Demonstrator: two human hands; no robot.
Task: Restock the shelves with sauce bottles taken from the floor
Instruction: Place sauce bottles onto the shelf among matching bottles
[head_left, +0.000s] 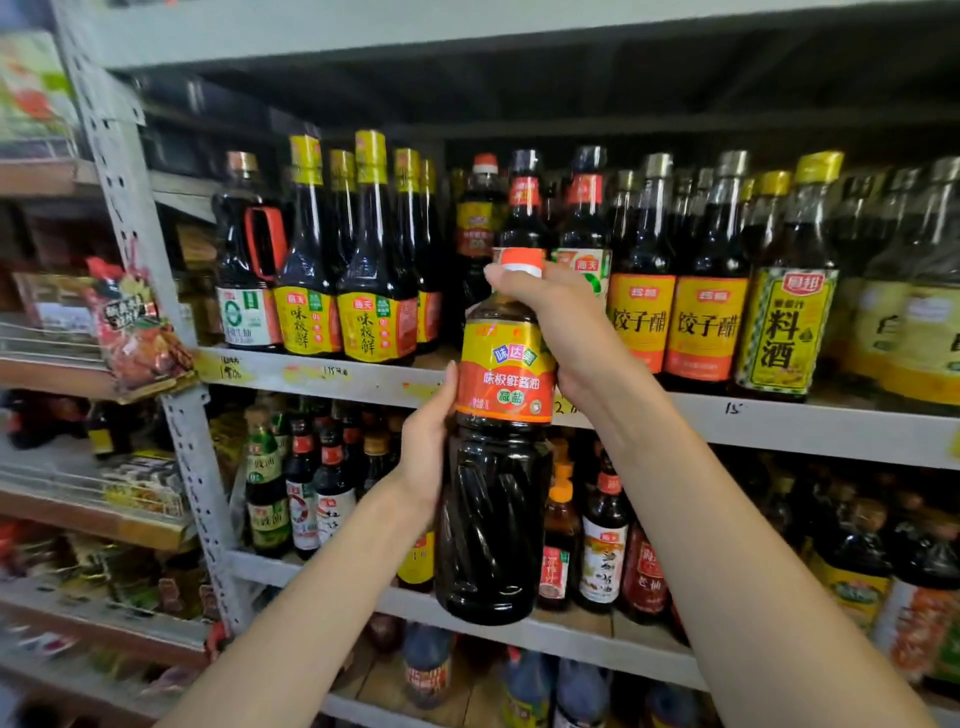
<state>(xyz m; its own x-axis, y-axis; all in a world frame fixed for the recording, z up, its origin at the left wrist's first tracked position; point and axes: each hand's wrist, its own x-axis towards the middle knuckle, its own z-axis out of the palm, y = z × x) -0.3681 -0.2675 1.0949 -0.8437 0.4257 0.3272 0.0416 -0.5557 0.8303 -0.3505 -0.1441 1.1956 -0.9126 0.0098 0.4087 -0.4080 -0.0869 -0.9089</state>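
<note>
Sauce bottle (498, 467) is held near upright, clear of every board. Right grip (561, 322) is clamped round the neck, just under the orange cap (521, 260). Left grip (426, 441) is wrapped round the body at label height, its fingers hidden behind. Beyond both grips the shelf (779, 421) is lined with dark bottles (706, 291).

Red snack packet (137, 332) beside blurred packaged goods (140, 483)

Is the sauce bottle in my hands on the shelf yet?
Not yet. The sauce bottle hangs upright before the shelves, right hand gripping its neck, left hand holding its side.
</note>
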